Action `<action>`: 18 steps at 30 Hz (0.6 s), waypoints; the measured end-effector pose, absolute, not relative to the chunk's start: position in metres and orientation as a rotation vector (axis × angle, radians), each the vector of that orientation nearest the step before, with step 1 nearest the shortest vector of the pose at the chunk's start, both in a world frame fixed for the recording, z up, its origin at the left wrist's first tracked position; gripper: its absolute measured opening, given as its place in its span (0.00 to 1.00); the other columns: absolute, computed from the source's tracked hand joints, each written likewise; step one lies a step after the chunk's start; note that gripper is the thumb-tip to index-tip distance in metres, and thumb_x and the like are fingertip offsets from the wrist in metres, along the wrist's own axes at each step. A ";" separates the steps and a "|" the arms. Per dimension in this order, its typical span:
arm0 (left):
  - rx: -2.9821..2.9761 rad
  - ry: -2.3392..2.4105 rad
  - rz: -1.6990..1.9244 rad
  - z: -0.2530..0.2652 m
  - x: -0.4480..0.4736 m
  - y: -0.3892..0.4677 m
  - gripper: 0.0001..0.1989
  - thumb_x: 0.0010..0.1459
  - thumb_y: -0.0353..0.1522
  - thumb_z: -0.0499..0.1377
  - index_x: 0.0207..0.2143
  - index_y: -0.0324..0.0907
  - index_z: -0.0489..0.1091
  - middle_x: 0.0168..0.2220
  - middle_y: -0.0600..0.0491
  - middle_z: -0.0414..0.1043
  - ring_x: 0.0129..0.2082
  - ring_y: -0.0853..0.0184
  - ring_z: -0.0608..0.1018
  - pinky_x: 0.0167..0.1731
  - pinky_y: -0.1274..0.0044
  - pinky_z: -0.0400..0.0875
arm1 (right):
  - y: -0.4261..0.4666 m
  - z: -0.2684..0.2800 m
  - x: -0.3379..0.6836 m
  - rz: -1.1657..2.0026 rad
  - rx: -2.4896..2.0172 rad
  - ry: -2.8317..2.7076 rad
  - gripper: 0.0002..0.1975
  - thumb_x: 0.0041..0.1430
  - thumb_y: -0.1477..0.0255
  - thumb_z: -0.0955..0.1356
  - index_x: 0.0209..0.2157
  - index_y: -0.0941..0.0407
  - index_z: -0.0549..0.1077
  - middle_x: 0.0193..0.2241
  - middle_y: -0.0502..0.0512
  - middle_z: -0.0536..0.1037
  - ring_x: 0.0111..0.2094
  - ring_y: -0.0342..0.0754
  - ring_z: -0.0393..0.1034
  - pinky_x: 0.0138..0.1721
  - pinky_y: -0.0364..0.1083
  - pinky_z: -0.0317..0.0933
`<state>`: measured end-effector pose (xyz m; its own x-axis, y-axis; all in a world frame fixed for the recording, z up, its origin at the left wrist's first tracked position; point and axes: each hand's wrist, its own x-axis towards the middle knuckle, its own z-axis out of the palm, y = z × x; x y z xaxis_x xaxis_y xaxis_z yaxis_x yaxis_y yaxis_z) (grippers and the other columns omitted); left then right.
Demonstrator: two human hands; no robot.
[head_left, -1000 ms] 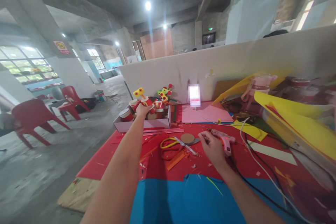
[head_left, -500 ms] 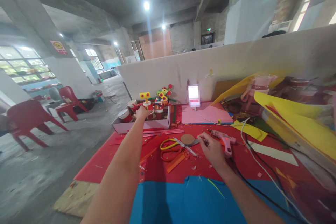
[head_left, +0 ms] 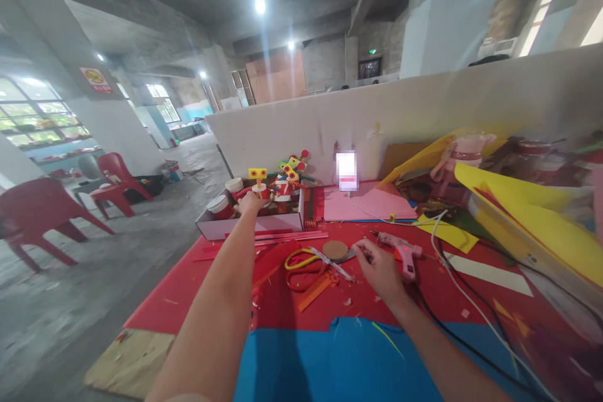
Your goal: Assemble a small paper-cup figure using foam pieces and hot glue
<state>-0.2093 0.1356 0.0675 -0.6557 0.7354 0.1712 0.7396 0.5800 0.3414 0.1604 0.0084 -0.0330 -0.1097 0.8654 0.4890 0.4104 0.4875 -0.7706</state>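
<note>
My left hand (head_left: 250, 203) reaches into a low white box (head_left: 264, 225) and closes on a paper-cup figure (head_left: 258, 186) with a yellow two-eyed head. The fingertips are partly hidden behind the hand. Similar red-and-white cup figures (head_left: 284, 191) stand beside it, some with coiled arms. My right hand (head_left: 375, 265) rests low over the red table covering, its fingers curled together; I cannot make out anything in them. Scissors (head_left: 325, 262) with yellow and red handles lie open to its left, one blade tip close to the fingers. A brown disc (head_left: 335, 250) touches the scissors.
A pink hot glue gun (head_left: 400, 252) lies right of my right hand, amid cables (head_left: 452, 264). Pink sheets (head_left: 367, 202) and a bright, blurred-out device (head_left: 347, 171) are at the back. Yellow sheets (head_left: 513, 207) crowd the right. An orange strip (head_left: 315, 292) lies in front.
The view has shifted slightly, so things sit a little further left. Both hands keep nearly the same places, the left at the cup figure and the right beside the scissors.
</note>
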 end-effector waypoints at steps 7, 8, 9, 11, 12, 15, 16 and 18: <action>-1.296 -2.789 -0.605 0.066 -0.209 0.137 0.37 0.37 0.54 0.64 0.45 0.39 0.68 0.49 0.35 0.71 0.56 0.41 0.64 0.50 0.56 0.57 | 0.008 -0.032 0.160 0.549 -1.089 -1.724 0.17 0.62 0.59 0.60 0.30 0.54 0.71 0.20 0.50 0.74 0.20 0.45 0.67 0.22 0.41 0.56; -1.319 -2.802 -0.593 0.066 -0.210 0.137 0.37 0.36 0.54 0.65 0.45 0.40 0.69 0.50 0.35 0.70 0.56 0.41 0.64 0.51 0.56 0.57 | 0.008 -0.033 0.160 0.545 -1.090 -1.726 0.17 0.62 0.59 0.60 0.29 0.54 0.71 0.20 0.50 0.74 0.20 0.45 0.67 0.23 0.41 0.56; -1.344 -2.811 -0.583 0.065 -0.210 0.137 0.37 0.34 0.54 0.65 0.44 0.40 0.69 0.50 0.35 0.70 0.56 0.41 0.65 0.51 0.56 0.57 | 0.008 -0.033 0.160 0.542 -1.093 -1.730 0.17 0.62 0.59 0.60 0.29 0.54 0.71 0.20 0.50 0.73 0.20 0.45 0.67 0.23 0.41 0.56; -1.376 -2.812 -0.584 0.064 -0.211 0.138 0.37 0.33 0.53 0.66 0.44 0.41 0.70 0.51 0.36 0.70 0.56 0.40 0.65 0.51 0.56 0.58 | 0.009 -0.034 0.160 0.537 -1.104 -1.740 0.16 0.62 0.60 0.60 0.30 0.54 0.71 0.19 0.49 0.73 0.20 0.45 0.67 0.22 0.41 0.55; -1.386 -2.808 -0.590 0.064 -0.212 0.138 0.37 0.34 0.53 0.66 0.44 0.41 0.70 0.50 0.36 0.70 0.55 0.41 0.66 0.51 0.57 0.58 | 0.009 -0.034 0.160 0.535 -1.110 -1.745 0.16 0.62 0.60 0.60 0.30 0.54 0.71 0.19 0.49 0.73 0.20 0.45 0.67 0.22 0.41 0.55; -1.402 -2.789 -0.640 0.063 -0.214 0.139 0.37 0.35 0.52 0.66 0.45 0.41 0.69 0.51 0.37 0.70 0.54 0.42 0.67 0.50 0.58 0.59 | 0.010 -0.035 0.160 0.530 -1.114 -1.752 0.15 0.62 0.61 0.60 0.30 0.54 0.71 0.20 0.50 0.75 0.21 0.45 0.68 0.23 0.41 0.55; -1.405 -2.782 -0.676 0.062 -0.215 0.140 0.37 0.34 0.52 0.67 0.44 0.41 0.69 0.50 0.36 0.70 0.54 0.41 0.67 0.49 0.58 0.60 | 0.010 -0.035 0.160 0.527 -1.110 -1.751 0.15 0.62 0.61 0.60 0.30 0.54 0.71 0.21 0.51 0.75 0.21 0.45 0.68 0.23 0.41 0.55; -1.417 -2.763 -0.767 0.060 -0.216 0.141 0.36 0.30 0.50 0.69 0.41 0.40 0.70 0.48 0.35 0.72 0.53 0.39 0.68 0.49 0.56 0.60 | 0.010 -0.036 0.160 0.521 -1.104 -1.745 0.15 0.62 0.61 0.60 0.29 0.54 0.71 0.20 0.50 0.75 0.21 0.45 0.68 0.22 0.41 0.55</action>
